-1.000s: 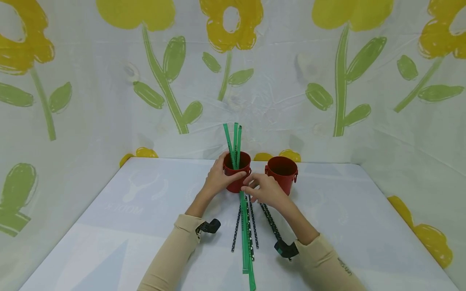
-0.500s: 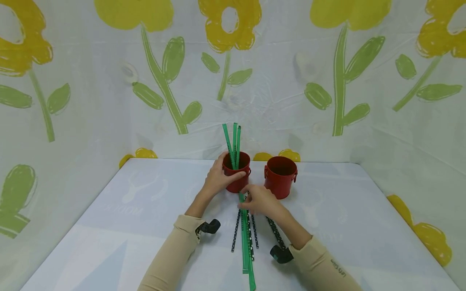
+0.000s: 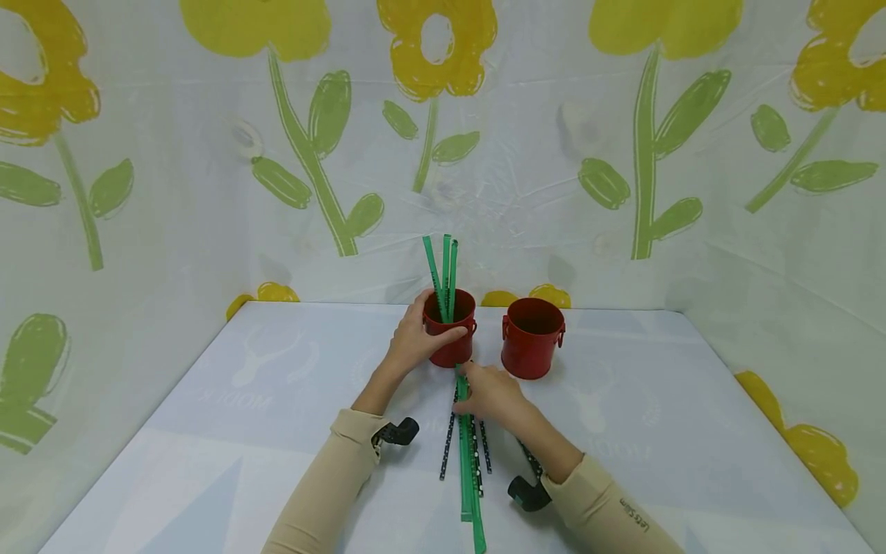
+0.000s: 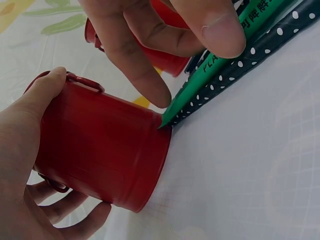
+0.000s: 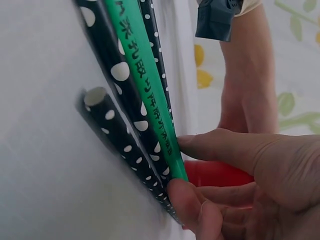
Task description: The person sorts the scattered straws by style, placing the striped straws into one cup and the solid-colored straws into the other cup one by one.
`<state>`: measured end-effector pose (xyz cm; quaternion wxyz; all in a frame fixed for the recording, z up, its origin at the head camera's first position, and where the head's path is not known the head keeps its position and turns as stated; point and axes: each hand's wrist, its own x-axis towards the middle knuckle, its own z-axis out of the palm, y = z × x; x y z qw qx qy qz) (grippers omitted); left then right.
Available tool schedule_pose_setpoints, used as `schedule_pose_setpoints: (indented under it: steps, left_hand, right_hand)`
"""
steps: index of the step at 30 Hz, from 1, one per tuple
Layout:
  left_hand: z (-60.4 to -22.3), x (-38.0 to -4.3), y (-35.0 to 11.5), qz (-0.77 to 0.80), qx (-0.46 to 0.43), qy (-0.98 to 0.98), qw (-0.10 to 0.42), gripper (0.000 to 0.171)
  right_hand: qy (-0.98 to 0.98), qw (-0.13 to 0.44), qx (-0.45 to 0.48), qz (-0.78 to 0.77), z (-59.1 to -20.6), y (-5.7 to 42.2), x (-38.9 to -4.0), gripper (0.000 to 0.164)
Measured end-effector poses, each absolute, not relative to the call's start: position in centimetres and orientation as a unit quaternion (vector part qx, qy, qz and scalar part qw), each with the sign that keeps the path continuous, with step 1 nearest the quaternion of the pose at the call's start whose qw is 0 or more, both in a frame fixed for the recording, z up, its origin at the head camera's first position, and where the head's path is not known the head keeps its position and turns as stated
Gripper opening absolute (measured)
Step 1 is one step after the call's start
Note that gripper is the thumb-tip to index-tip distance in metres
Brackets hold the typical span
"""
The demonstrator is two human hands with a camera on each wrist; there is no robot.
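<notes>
My left hand (image 3: 418,337) grips a small red metal bucket (image 3: 450,348), thumb on the near side and fingers round the far side. Several green paper-wrapped straws (image 3: 446,277) stand in this bucket. In front of it, green-wrapped straws (image 3: 465,462) lie on the table among black straws with white dots (image 3: 448,446). My right hand (image 3: 494,396) is over their far end, next to the bucket's base. In the right wrist view its thumb touches the edge of a green-wrapped straw (image 5: 152,95), with the forefinger close by, apart from the thumb; no firm pinch shows.
A second red bucket (image 3: 533,342) stands right of the first, with no straws showing above its rim. Another dotted black straw (image 3: 531,459) lies partly under my right forearm. Behind the white table (image 3: 277,385) hangs a flower-printed sheet (image 3: 526,192).
My right hand has come down and toward me, from in front of the buckets onto the far end of the loose straws. The left hand stays on its bucket.
</notes>
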<state>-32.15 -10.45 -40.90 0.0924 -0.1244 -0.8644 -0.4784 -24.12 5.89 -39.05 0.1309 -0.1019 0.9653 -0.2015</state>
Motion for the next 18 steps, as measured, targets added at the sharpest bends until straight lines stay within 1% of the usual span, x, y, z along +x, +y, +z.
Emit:
schedule_pose_setpoints:
  steps: [6, 18]
  left_hand:
    - [-40.85, -32.11, -10.44, -0.478, -0.128, -0.864, 0.094, 0.091]
    - [-40.90, -32.11, -10.42, -0.482, -0.124, -0.862, 0.095, 0.091]
  right_hand:
    - [0.969, 0.127, -0.094, -0.192, -39.28, 5.79, -24.06, 0.068]
    - [0.973, 0.114, -0.102, -0.173, -39.34, 5.76, -23.95, 0.065]
